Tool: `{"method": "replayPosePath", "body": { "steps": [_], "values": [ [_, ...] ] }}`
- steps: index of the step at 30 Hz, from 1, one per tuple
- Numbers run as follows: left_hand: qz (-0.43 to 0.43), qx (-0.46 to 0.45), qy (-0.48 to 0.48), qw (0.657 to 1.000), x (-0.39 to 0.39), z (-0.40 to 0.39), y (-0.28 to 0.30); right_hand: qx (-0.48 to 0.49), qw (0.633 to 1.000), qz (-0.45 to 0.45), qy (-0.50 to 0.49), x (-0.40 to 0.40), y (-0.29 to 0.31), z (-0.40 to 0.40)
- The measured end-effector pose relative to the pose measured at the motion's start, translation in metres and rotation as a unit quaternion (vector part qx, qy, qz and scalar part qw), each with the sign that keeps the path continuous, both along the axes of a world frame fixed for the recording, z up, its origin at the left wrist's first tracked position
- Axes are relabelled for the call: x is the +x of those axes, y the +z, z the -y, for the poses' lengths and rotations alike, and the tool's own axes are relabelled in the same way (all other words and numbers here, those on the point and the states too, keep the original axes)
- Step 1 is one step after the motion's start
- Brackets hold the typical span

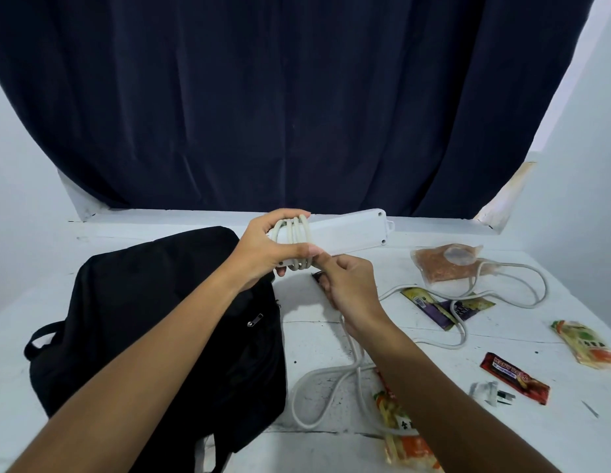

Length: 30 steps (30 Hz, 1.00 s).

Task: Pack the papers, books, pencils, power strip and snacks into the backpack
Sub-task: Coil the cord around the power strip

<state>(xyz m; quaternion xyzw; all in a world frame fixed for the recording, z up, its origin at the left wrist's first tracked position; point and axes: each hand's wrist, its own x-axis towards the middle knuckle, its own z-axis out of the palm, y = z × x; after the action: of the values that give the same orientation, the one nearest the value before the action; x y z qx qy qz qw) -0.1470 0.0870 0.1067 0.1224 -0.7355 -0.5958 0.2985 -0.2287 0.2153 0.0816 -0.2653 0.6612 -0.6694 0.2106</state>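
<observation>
My left hand (266, 247) grips one end of the white power strip (348, 233), held above the table, with several turns of its grey cord wound round that end. My right hand (348, 285) pinches the cord just below the strip. The loose cord (317, 380) trails in loops over the table, and its plug (491, 392) lies at the right. The black backpack (160, 319) lies flat on the left, under my left forearm. Snack packets are scattered to the right: a red bar (515, 377), a purple one (447, 307), a clear bag of brown grains (443, 264).
A yellow-orange snack packet (587, 343) lies near the table's right edge and another (403, 438) sits partly under my right forearm. The white table (314, 336) ends at a ledge with a dark blue curtain (297, 97) behind it.
</observation>
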Motion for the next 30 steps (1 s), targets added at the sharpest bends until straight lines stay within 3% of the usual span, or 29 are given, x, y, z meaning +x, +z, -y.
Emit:
{"method": "replayPosePath", "body": {
  "steps": [5,14,17,19,22,27,30],
  "values": [
    [-0.018,-0.006,0.05,0.999,-0.004,0.003,-0.005,0.02,0.994,-0.104,0.008,0.006,0.0,0.002],
    [-0.004,-0.025,0.007,1.0,-0.001,0.014,-0.011,0.043,0.986,-0.156,0.031,0.007,0.003,-0.003],
    [0.012,-0.052,0.018,0.998,-0.002,0.017,-0.012,0.082,0.984,-0.151,0.057,0.008,0.008,-0.005],
    [0.004,-0.109,0.072,0.991,-0.003,0.024,-0.011,0.131,0.98,-0.094,0.116,0.007,0.014,-0.005],
    [0.035,-0.22,0.146,0.964,-0.001,0.046,-0.011,0.209,0.952,-0.067,0.213,0.001,0.023,-0.008],
    [0.146,-0.303,0.096,0.937,0.006,0.059,-0.019,0.282,0.904,-0.207,0.246,-0.012,0.034,-0.014],
    [0.129,-0.219,0.08,0.964,0.011,0.066,-0.027,0.263,0.9,-0.217,0.272,-0.02,0.051,-0.024]
  ]
}}
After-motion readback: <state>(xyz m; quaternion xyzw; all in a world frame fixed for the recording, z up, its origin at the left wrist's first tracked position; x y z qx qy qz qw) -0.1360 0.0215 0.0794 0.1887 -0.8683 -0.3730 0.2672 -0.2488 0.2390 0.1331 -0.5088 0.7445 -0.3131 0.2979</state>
